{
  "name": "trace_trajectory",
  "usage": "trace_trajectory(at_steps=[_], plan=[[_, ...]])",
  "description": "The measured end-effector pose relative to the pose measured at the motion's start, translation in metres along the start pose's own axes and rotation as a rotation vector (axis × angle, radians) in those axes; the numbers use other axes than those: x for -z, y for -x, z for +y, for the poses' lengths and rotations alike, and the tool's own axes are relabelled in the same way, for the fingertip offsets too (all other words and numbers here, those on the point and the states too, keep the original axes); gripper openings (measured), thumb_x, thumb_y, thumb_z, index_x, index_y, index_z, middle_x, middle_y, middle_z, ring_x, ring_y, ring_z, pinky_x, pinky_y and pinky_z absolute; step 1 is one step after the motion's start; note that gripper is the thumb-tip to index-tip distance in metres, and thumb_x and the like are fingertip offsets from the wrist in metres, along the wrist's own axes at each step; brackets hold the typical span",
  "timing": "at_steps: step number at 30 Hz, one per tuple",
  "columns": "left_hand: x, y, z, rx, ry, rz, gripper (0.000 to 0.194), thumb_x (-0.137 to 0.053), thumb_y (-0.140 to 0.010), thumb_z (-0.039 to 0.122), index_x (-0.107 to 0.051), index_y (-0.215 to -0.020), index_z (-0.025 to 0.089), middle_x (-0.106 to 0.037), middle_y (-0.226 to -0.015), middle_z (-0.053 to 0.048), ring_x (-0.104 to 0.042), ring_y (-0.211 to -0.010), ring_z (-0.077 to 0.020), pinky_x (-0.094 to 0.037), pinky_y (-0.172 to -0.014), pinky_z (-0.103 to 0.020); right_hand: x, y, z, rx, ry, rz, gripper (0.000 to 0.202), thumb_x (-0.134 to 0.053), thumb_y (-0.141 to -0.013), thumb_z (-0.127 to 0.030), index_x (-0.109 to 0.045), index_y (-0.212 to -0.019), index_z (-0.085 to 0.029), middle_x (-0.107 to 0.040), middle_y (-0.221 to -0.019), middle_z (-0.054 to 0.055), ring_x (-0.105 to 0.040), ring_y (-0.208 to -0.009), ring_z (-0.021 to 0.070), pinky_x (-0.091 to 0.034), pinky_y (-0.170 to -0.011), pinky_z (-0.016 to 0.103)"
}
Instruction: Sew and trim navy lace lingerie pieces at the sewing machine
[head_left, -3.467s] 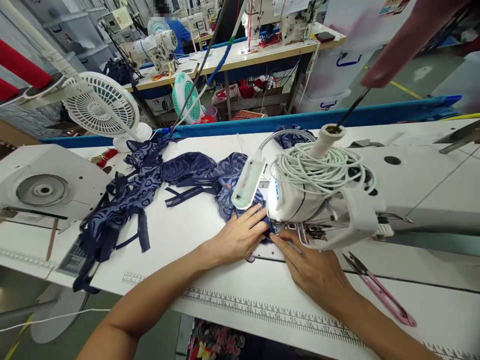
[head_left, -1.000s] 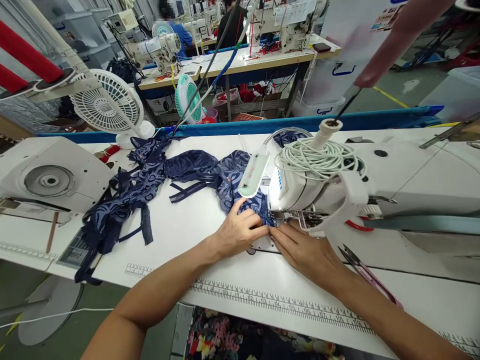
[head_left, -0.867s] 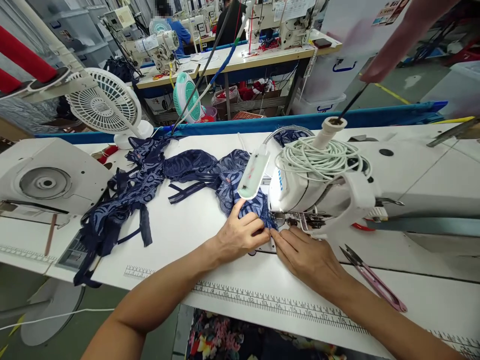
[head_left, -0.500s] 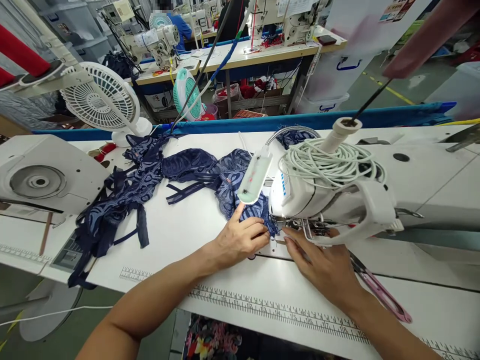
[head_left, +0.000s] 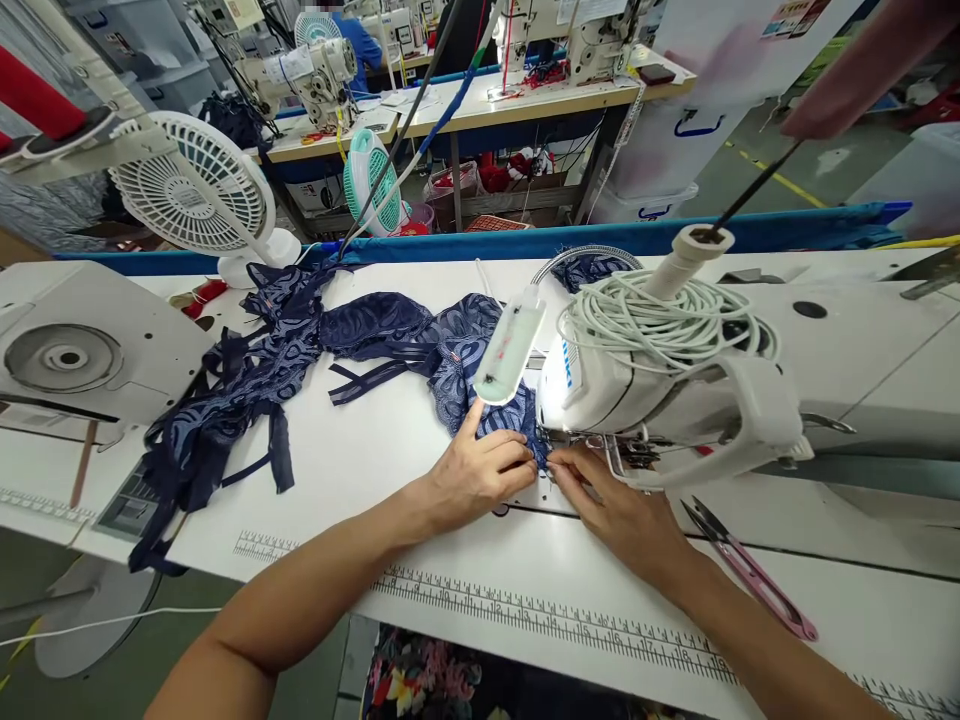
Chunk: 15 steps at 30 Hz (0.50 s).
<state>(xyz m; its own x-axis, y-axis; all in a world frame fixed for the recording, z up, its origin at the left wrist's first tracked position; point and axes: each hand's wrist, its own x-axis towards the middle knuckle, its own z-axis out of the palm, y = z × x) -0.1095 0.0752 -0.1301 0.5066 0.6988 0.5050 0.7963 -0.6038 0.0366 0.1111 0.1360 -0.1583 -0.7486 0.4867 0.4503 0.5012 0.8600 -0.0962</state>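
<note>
A navy lace bra (head_left: 466,345) lies partly beneath the lamp and runs to the needle area of a white sewing machine (head_left: 600,385). My left hand (head_left: 484,470) rests on its near edge, fingers curled onto the lace and index finger stretched toward the lamp. From the other side, my right hand (head_left: 619,510) pinches the edge of the same lace between thumb and index finger, close to the presser foot. The fingertips of both hands nearly meet there. More joined navy lace pieces (head_left: 281,345) with dangling straps trail away to the left.
Pink-handled thread snips (head_left: 750,575) lie right of my right hand. A small lamp (head_left: 510,350) hangs over the fabric, and coiled pale cord (head_left: 667,325) sits on the machine. A white fan (head_left: 199,185) stands at the back left. A ruler strip (head_left: 525,610) runs along the front edge.
My right hand has moved left to the lace edge, and its thumb and index finger have closed there. The snips' blades now show more fully. My left hand stays nearly in place.
</note>
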Motion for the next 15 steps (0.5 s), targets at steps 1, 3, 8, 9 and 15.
trace_trajectory(at_steps=[1,3,8,9,15], plan=[[-0.0006,0.0004,-0.0003,-0.001,-0.001,0.000,0.021,-0.046,-0.098,0.010,-0.066,-0.093,0.016,-0.073,-0.094,0.000,-0.065,-0.102,-0.0129,-0.003,-0.120,-0.063,-0.0019,0.0005,0.0010,-0.001,-0.002,-0.001,0.028,-0.048,-0.096,-0.019,-0.064,-0.117,-0.026,-0.071,-0.096,0.006,-0.063,-0.086,0.0190,-0.045,-0.073,0.030],[-0.0023,0.0015,-0.0011,0.002,-0.002,-0.004,0.022,-0.045,-0.098,0.011,-0.066,-0.092,0.017,-0.073,-0.093,0.001,-0.065,-0.102,-0.0126,-0.003,-0.121,-0.062,-0.0049,0.0019,0.0021,-0.006,-0.006,-0.018,0.027,-0.047,-0.096,-0.021,-0.064,-0.116,-0.026,-0.071,-0.096,0.006,-0.063,-0.085,0.0195,-0.046,-0.074,0.031],[-0.0073,0.0055,-0.0023,0.016,0.019,-0.036,0.021,-0.046,-0.097,0.010,-0.065,-0.094,0.018,-0.072,-0.097,0.000,-0.064,-0.105,-0.0127,-0.002,-0.120,-0.064,-0.0061,0.0037,-0.0012,0.006,0.006,-0.064,0.029,-0.044,-0.096,-0.020,-0.063,-0.117,-0.026,-0.069,-0.106,0.007,-0.064,-0.087,0.0193,-0.048,-0.078,0.034],[-0.0081,0.0063,-0.0024,0.016,0.019,-0.036,0.021,-0.046,-0.097,0.010,-0.065,-0.094,0.018,-0.072,-0.097,0.000,-0.064,-0.105,-0.0128,-0.002,-0.120,-0.064,-0.0058,0.0034,-0.0020,0.013,0.016,-0.060,0.029,-0.043,-0.096,-0.019,-0.063,-0.117,-0.024,-0.069,-0.107,0.007,-0.064,-0.088,0.0194,-0.048,-0.078,0.033],[-0.0100,0.0081,-0.0027,0.017,0.019,-0.028,0.020,-0.046,-0.098,0.011,-0.065,-0.094,0.018,-0.072,-0.097,0.001,-0.063,-0.106,-0.0125,-0.003,-0.119,-0.065,-0.0046,0.0015,-0.0026,0.059,0.069,-0.024,0.028,-0.044,-0.096,-0.017,-0.061,-0.118,-0.020,-0.068,-0.106,0.009,-0.064,-0.090,0.0196,-0.049,-0.079,0.033]])
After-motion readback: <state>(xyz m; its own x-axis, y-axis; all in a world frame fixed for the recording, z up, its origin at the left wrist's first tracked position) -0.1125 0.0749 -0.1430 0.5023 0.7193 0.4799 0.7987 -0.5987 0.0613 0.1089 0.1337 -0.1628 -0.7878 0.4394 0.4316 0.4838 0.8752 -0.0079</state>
